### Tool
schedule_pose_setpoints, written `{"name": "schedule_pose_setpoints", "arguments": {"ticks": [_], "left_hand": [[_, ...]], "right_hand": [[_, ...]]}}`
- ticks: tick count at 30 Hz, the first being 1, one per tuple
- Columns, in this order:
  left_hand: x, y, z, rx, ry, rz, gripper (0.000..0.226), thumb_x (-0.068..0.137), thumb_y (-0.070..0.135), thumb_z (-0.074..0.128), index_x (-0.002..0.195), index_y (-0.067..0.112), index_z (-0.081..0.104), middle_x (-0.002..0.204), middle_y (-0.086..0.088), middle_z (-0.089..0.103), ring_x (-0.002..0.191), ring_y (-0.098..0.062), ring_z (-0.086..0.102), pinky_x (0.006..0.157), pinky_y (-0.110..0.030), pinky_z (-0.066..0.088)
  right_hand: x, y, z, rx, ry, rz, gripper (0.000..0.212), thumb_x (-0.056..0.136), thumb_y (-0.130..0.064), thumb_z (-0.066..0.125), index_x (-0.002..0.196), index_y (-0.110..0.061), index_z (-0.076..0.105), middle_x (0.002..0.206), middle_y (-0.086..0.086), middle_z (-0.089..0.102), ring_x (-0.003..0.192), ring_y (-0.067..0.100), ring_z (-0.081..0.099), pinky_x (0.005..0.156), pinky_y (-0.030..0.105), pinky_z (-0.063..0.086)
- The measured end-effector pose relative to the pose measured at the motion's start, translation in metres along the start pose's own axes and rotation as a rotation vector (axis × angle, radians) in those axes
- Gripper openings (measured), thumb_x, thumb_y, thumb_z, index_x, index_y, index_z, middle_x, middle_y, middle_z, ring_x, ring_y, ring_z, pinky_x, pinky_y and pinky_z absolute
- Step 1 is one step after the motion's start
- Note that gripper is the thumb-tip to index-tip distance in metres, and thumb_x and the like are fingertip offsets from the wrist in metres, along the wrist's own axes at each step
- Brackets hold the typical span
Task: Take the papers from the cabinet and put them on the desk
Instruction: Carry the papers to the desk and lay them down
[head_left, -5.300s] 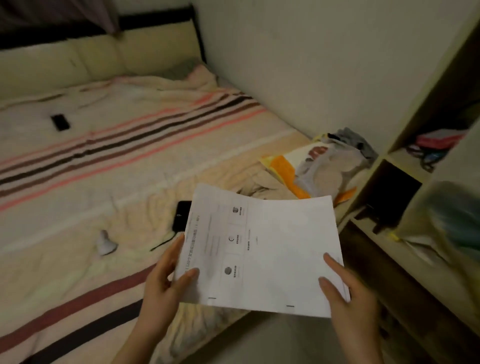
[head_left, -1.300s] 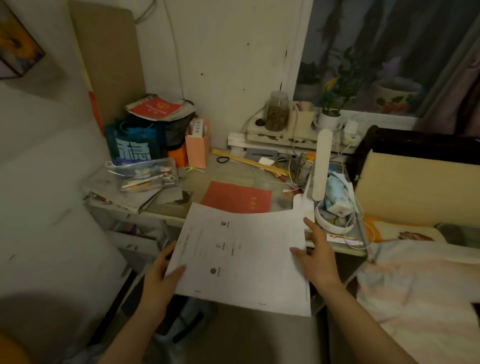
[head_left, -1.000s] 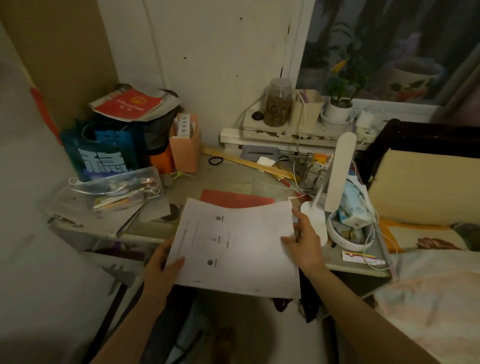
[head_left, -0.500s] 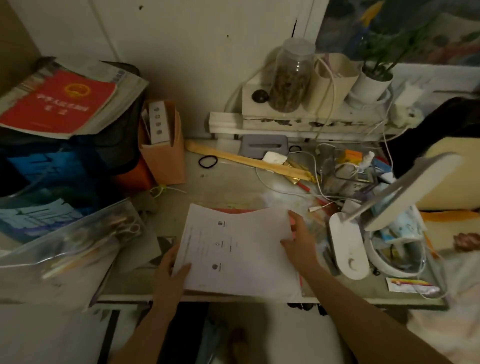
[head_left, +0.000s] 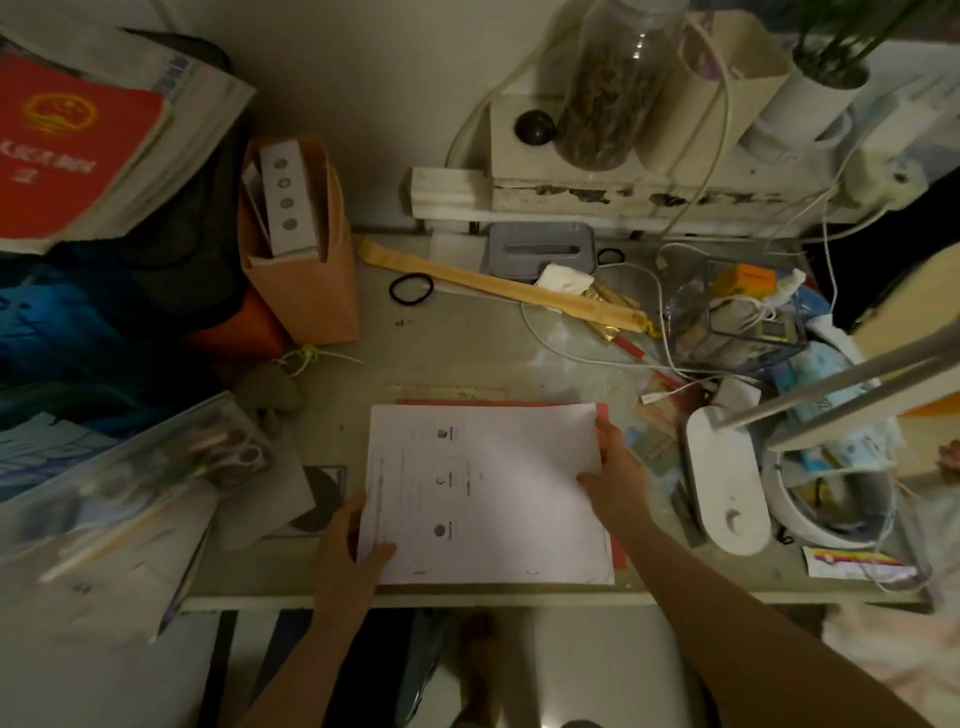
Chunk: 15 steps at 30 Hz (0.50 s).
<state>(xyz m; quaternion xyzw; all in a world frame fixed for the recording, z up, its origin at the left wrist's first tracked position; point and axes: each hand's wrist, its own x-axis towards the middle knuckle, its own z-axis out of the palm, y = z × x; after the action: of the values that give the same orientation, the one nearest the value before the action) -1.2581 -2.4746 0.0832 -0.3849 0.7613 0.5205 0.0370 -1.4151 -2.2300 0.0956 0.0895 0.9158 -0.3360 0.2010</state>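
The white papers (head_left: 498, 493), printed with small round marks, lie nearly flat at the front middle of the desk (head_left: 447, 358), on top of a red folder (head_left: 602, 410) whose edges show around them. My left hand (head_left: 348, 545) grips the papers' near left corner, thumb on top. My right hand (head_left: 615, 478) holds their right edge, fingers over the sheet. The cabinet is out of view.
A white desk lamp (head_left: 727, 483) stands right of the papers, with cables and small clutter behind it. An orange paper bag (head_left: 301, 260), a black hair tie (head_left: 410, 288) and a wooden strip (head_left: 498, 286) sit further back. A clear zip pouch (head_left: 130, 478) and red book (head_left: 67, 150) lie left.
I have turned from the bed to the desk and leaned in. The papers have come down from the air onto the red folder, both hands still on them.
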Motion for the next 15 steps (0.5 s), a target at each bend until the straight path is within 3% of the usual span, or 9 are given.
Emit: {"name": "schedule_pose_setpoints", "arguments": {"ticks": [4, 12, 15], "left_hand": [[0.002, 0.004, -0.001, 0.122, 0.032, -0.047, 0.063, 0.072, 0.006, 0.073, 0.128, 0.016, 0.045, 0.132, -0.02, 0.036, 0.114, -0.036, 0.044, 0.097, -0.049, 0.039], [0.008, 0.003, -0.006, 0.245, -0.022, -0.076, 0.065, 0.07, 0.012, 0.076, 0.127, 0.016, 0.044, 0.134, -0.022, 0.034, 0.115, -0.037, 0.045, 0.097, -0.048, 0.041], [0.006, 0.008, -0.005, 0.318, -0.003, -0.042, 0.062, 0.072, 0.018, 0.075, 0.126, 0.015, 0.044, 0.133, -0.021, 0.035, 0.115, -0.038, 0.045, 0.098, -0.049, 0.041]], "right_hand": [[-0.001, 0.003, -0.003, -0.072, -0.022, -0.019, 0.063, 0.08, -0.007, 0.06, 0.135, -0.024, 0.034, 0.121, 0.012, 0.06, 0.103, 0.031, 0.059, 0.085, 0.042, 0.049], [-0.004, -0.001, -0.006, -0.313, -0.082, -0.043, 0.07, 0.087, -0.02, 0.059, 0.143, -0.019, 0.017, 0.133, 0.014, 0.048, 0.12, 0.031, 0.05, 0.097, 0.043, 0.045], [-0.011, -0.007, -0.013, -0.309, -0.084, -0.057, 0.067, 0.087, -0.02, 0.06, 0.142, -0.018, 0.022, 0.132, 0.013, 0.049, 0.118, 0.031, 0.052, 0.097, 0.042, 0.047]]}}
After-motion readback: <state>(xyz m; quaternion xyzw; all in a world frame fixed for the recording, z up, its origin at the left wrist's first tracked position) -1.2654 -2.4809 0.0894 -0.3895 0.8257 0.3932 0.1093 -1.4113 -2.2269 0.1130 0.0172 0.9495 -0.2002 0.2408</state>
